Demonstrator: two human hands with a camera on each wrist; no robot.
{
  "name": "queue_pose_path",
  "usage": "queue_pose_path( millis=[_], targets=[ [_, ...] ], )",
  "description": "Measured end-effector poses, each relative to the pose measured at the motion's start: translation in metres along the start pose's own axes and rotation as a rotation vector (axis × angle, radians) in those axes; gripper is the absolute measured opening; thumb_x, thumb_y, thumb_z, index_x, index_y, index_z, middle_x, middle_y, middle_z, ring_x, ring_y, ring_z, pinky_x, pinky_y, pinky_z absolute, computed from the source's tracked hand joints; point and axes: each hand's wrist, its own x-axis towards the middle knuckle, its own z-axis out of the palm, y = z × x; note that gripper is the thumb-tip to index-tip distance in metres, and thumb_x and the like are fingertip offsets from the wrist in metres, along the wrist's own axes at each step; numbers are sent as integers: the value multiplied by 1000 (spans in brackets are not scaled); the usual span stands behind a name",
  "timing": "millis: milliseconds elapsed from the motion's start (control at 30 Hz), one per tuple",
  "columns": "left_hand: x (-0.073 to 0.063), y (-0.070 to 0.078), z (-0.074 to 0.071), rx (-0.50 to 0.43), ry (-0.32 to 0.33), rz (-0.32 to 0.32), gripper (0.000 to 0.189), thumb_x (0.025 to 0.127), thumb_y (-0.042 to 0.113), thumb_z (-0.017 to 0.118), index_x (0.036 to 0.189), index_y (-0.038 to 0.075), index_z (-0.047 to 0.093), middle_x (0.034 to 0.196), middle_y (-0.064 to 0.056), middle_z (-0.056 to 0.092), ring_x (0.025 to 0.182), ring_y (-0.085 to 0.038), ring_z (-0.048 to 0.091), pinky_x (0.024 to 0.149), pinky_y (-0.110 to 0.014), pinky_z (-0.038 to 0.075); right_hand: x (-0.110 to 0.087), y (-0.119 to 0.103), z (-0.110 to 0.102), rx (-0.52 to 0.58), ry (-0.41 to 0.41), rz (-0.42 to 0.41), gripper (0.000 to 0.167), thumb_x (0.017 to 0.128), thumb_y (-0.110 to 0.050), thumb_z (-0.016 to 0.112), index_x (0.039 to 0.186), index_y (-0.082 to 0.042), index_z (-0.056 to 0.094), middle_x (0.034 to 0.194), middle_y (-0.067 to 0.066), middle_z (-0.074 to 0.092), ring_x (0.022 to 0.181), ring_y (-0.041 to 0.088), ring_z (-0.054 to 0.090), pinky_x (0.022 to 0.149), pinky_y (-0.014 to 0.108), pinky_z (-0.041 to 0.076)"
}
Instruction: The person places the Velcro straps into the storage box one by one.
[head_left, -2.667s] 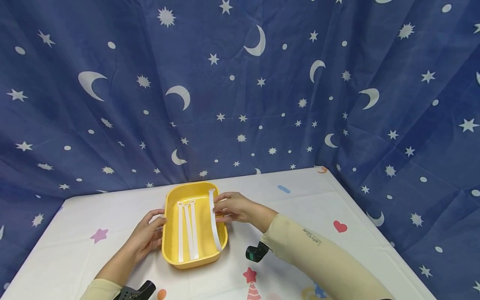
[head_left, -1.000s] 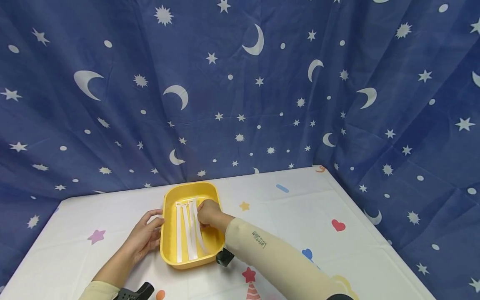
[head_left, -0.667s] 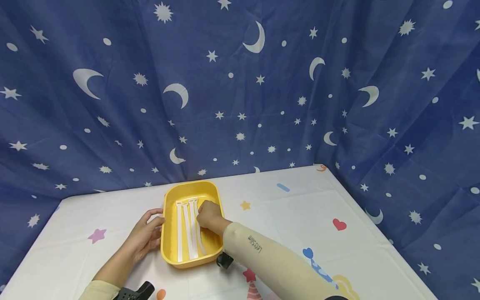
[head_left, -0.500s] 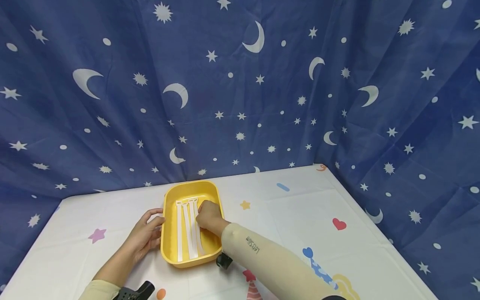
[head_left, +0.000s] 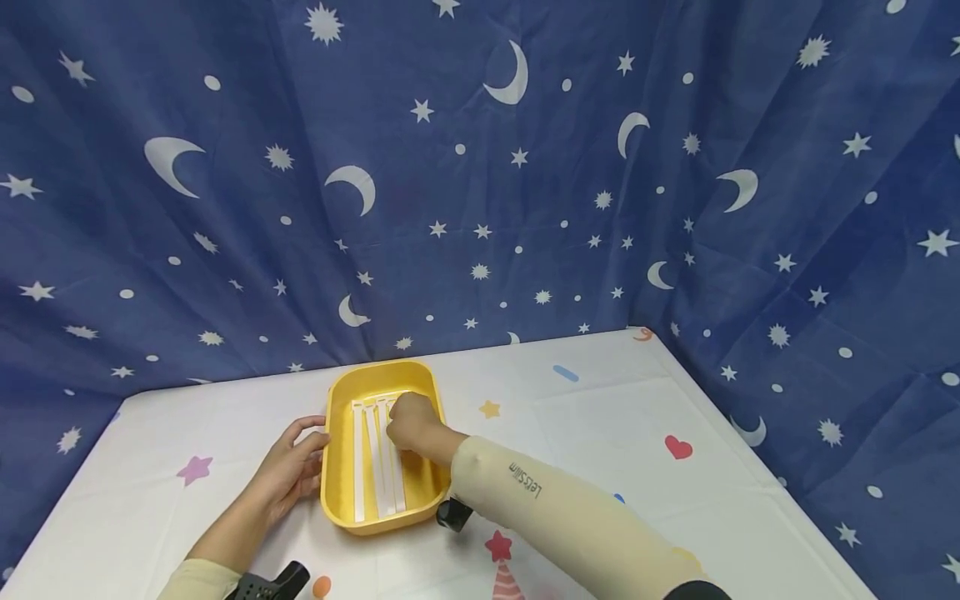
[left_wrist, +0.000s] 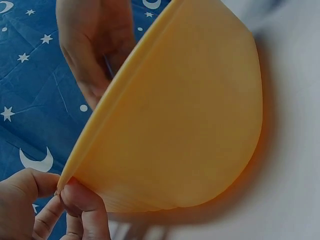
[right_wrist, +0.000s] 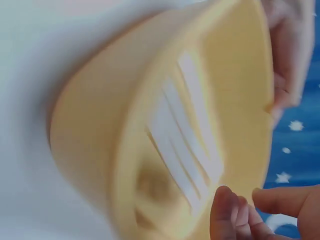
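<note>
A yellow plastic tray (head_left: 341,479) stands on the table, and several white straps with slotted ends, like hook-and-loop cable ties (head_left: 359,467), lie lengthwise in it. My left hand (head_left: 288,471) is at the tray's left side; in the left wrist view its thumb and fingers (left_wrist: 87,207) pinch the rim. Over the far end of the rightmost strap (head_left: 397,483) is my right hand (head_left: 416,427), which partly hides it in the head view. In the right wrist view, the right hand's thumb and fingers (right_wrist: 255,215) are apart, with nothing between them, close to the strap ends.
A white tablecloth (head_left: 570,417) with printed stars and hearts covers the table. Behind and to the right hangs a blue curtain (head_left: 480,167) with moons and stars. A black wrist camera (head_left: 453,512) on the right arm sits by the tray's near right corner.
My right hand has brought a strap from the tray's right rim down beside the others, where it now lies straight. Its fingers have since parted from it. The left hand stays at the rim.
</note>
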Motion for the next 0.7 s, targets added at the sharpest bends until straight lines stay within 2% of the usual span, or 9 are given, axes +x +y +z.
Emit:
queue_pose_path(
  millis=[67, 133, 200, 233, 367, 467, 567, 700],
  targets=[
    [0, -1, 0, 6, -1, -4, 49, 100, 18, 49, 144, 13, 29, 96, -3, 60, 77, -8, 64, 69, -27, 60, -4, -2, -12, 80, -17, 2, 11, 86, 4, 57, 81, 1, 67, 70, 6, 63, 40, 12, 49, 41, 14, 34],
    [-1, -2, 0, 11, 0, -9, 49, 100, 18, 49, 144, 12, 29, 95, -3, 60, 77, -8, 63, 68, -27, 60, -7, -1, -24, 165, -6, 25, 17, 89, -1, 62, 104, 1, 68, 87, 12, 70, 56, 22, 66, 48, 18, 48],
    [-2, -3, 0, 12, 4, -14, 48, 100, 18, 49, 143, 12, 30, 95, -3, 59, 77, -8, 62, 68, -26, 60, -8, 2, -33, 197, 11, 46, 13, 89, -4, 65, 101, -1, 67, 82, 11, 67, 67, 26, 70, 54, 21, 55],
    [-2, -3, -1, 13, 8, -17, 48, 100, 18, 49, 143, 13, 30, 95, -3, 59, 76, -8, 62, 68, -26, 60, -8, 5, -36, 222, 20, 58, 12, 89, -4, 66, 101, -1, 66, 79, 10, 66, 67, 26, 69, 55, 23, 56],
    [-1, -4, -1, 27, 8, -13, 48, 100, 19, 49, 144, 13, 31, 93, -2, 60, 73, -7, 60, 63, -23, 58, -9, 21, -47, 258, 61, 75, 13, 88, -6, 67, 100, -2, 66, 73, 4, 61, 60, 16, 61, 54, 23, 56],
    [-1, -6, 2, 46, 5, -1, 49, 100, 19, 49, 145, 13, 31, 89, 0, 61, 70, -6, 59, 58, -21, 55, -12, 36, -55, 239, 79, 62, 16, 88, -7, 65, 103, -1, 66, 71, 4, 61, 56, 14, 58, 51, 21, 52],
    [-3, -7, 5, 106, 30, 13, 50, 100, 21, 50, 145, 12, 33, 88, 1, 62, 68, -6, 59, 54, -19, 51, -15, 50, -62, 200, 92, 33, 18, 88, -9, 63, 104, -1, 66, 70, 4, 63, 55, 13, 57, 51, 20, 48],
    [-6, -6, 8, 248, 87, 45, 51, 98, 24, 52, 144, 9, 36, 94, -5, 64, 70, -11, 63, 55, -23, 54, -19, 66, -71, 120, 129, -13, 18, 87, -10, 64, 102, -2, 67, 75, 4, 64, 60, 12, 53, 53, 21, 44]
  ],
)
